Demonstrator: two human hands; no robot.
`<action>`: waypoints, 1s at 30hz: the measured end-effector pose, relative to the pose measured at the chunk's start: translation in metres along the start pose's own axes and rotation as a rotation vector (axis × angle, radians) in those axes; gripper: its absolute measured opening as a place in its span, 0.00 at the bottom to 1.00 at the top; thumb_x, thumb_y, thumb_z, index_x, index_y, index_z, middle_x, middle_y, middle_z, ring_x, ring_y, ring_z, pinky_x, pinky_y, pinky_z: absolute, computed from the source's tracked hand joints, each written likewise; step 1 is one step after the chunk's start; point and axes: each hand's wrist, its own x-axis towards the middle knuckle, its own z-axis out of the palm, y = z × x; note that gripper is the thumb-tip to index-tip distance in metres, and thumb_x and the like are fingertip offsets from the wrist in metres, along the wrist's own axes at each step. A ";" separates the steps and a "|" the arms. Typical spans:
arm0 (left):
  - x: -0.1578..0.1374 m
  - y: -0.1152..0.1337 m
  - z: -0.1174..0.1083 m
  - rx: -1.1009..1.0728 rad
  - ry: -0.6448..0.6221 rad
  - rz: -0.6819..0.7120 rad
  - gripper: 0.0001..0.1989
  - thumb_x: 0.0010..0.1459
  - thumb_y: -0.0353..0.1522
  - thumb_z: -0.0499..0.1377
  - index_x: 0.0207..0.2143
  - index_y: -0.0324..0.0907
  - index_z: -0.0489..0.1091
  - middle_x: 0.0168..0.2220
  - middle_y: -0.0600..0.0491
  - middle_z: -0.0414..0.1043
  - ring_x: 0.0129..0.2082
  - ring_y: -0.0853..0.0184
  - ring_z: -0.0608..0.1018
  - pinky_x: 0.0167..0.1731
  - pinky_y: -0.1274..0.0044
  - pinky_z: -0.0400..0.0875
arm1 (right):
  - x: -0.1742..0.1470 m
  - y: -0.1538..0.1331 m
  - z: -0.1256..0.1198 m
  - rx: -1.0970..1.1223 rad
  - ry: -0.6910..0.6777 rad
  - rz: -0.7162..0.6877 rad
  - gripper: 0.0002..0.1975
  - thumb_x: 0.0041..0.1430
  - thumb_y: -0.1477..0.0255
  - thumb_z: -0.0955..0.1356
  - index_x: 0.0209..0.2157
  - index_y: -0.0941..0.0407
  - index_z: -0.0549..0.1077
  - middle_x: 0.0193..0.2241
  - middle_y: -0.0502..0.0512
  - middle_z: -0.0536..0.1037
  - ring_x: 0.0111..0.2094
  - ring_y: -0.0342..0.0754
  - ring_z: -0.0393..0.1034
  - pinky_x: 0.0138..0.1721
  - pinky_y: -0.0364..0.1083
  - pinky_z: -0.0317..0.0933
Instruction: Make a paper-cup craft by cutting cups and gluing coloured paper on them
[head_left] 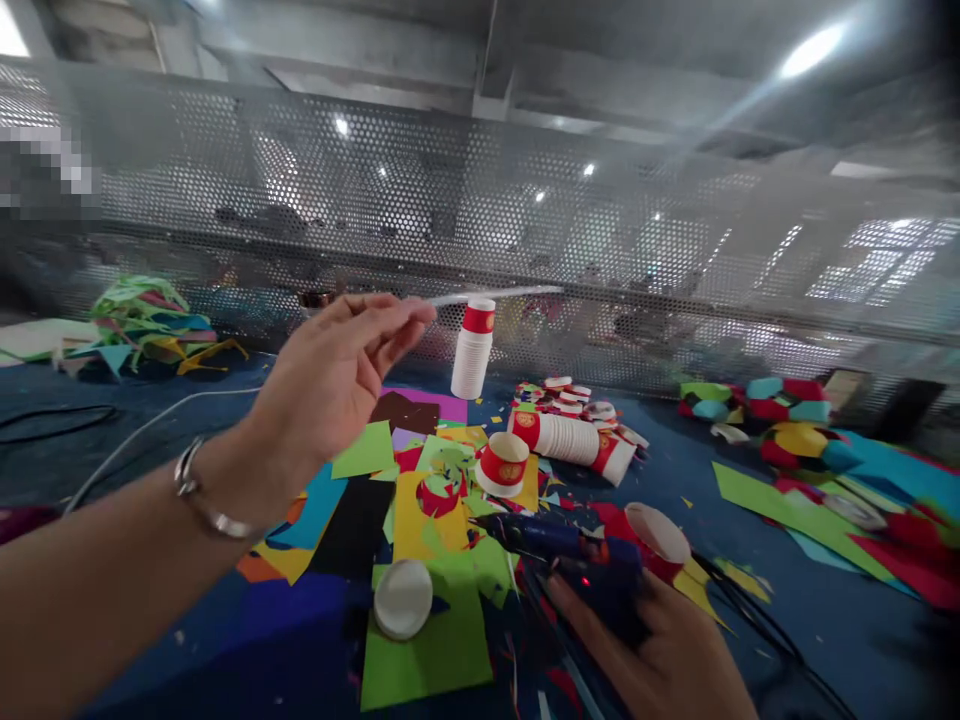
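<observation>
My left hand (330,375) is raised over the left of the table, thumb and fingers pinching one end of a thin translucent glue stick (525,291). The stick extends to the right, across the top of a tall stack of paper cups (471,360). At lower right, my right hand (652,640) is wrapped around a dark blue hot glue gun (540,537) with a small red light. Its nozzle points left, over paper scraps. Just beyond the nozzle stands a red and white paper cup (502,466). Another paper cup (658,535) lies tilted behind the gun.
Coloured paper sheets (442,655) and scraps cover the middle, with a white round piece (403,598) on top. A cup stack (568,437) lies sideways near cut cup pieces. Paper crafts (142,325) sit far left. A black cable (780,635) runs right. Perforated metal panels (420,220) rise behind.
</observation>
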 end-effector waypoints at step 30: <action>-0.193 -0.045 0.037 -0.376 0.201 -0.804 0.18 0.42 0.38 0.76 0.28 0.42 0.71 0.22 0.58 0.69 0.22 0.73 0.69 0.27 0.79 0.64 | -0.039 -0.015 0.021 0.204 0.067 -0.056 0.14 0.60 0.59 0.70 0.45 0.48 0.81 0.49 0.54 0.81 0.53 0.59 0.75 0.49 0.49 0.74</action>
